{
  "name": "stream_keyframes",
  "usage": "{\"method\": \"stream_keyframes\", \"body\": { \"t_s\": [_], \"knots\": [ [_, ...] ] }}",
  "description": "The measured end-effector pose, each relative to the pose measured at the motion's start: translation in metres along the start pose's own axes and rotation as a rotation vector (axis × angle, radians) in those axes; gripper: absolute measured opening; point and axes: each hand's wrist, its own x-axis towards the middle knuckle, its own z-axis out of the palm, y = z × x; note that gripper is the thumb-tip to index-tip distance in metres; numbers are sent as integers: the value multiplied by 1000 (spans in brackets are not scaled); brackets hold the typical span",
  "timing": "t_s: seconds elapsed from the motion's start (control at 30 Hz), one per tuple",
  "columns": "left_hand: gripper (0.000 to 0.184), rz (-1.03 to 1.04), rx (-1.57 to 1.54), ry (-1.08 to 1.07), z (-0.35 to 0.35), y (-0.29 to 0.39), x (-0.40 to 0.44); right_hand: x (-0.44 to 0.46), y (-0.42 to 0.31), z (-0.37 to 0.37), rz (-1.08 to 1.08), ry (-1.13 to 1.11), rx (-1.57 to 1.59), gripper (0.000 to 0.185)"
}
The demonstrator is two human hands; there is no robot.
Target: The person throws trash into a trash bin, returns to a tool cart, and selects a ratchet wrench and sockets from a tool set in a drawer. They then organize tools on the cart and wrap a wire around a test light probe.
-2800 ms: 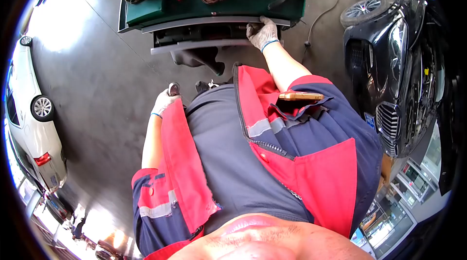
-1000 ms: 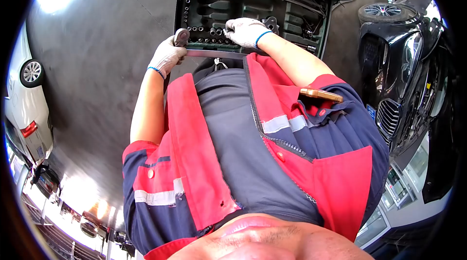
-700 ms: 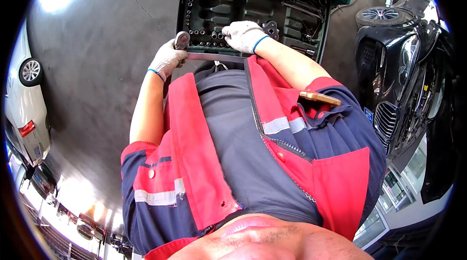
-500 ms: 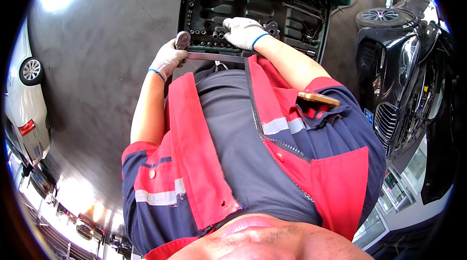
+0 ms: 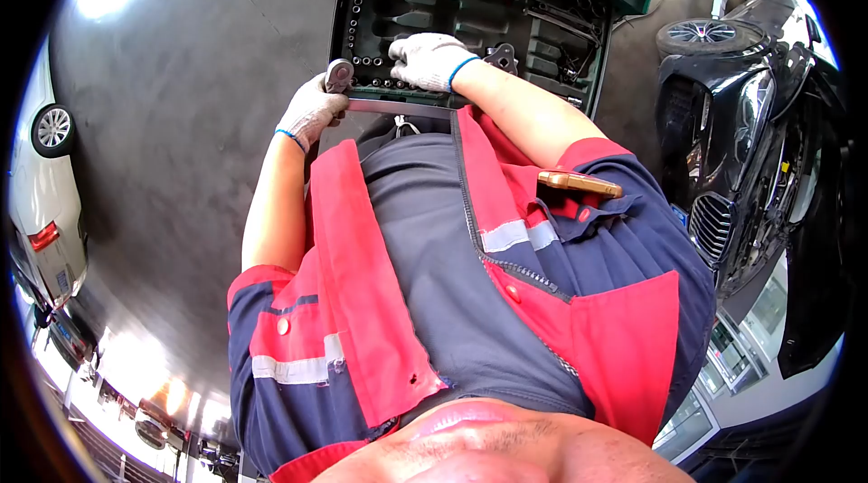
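My left hand, in a white knit glove with a blue cuff, is closed around a ratchet wrench. The round head of the ratchet wrench sticks up above my fist, at the near left corner of a dark green tool case. Over the near rows of the case is my right hand, also gloved, with its fingers curled downward. Their tips are hidden, so I cannot make out what they hold. Small sockets line the left side of the case. Another ratchet head shows beside my right wrist.
Wrenches lie in the right part of the case. A black car with its front opened up is on the right, and a white car on the left. A phone pokes out of my chest pocket.
My right hand has shifted left across the sockets, now covering the larger ones near the front. My left hand and its ratchet wrench have stayed almost in place.
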Motion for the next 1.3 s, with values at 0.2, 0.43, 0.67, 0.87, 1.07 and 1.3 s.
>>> {"method": "stream_keyframes", "body": {
  "t_s": [0.2,0.43,0.67,0.87,1.07,1.3],
  "knots": [
    [29,-1,22,10,1,-1,0,15,4,9,116,23,72,37],
    [28,-2,-49,-2,1,-2,-2,-10,52,-8,165,16,1811,28],
    [26,-13,-101,-45,-2,0,-4,-81,-9,-61,-292,-204,1954,45],
    [25,-22,-101,-48,-2,-1,-4,-98,-31,-71,-438,-253,1962,47],
    [24,-36,-6,-31,-1,1,-3,-93,-29,-69,-270,-241,1853,40],
    [23,-120,40,13,10,17,-10,-38,22,-68,190,20,728,32]
  ]
}}
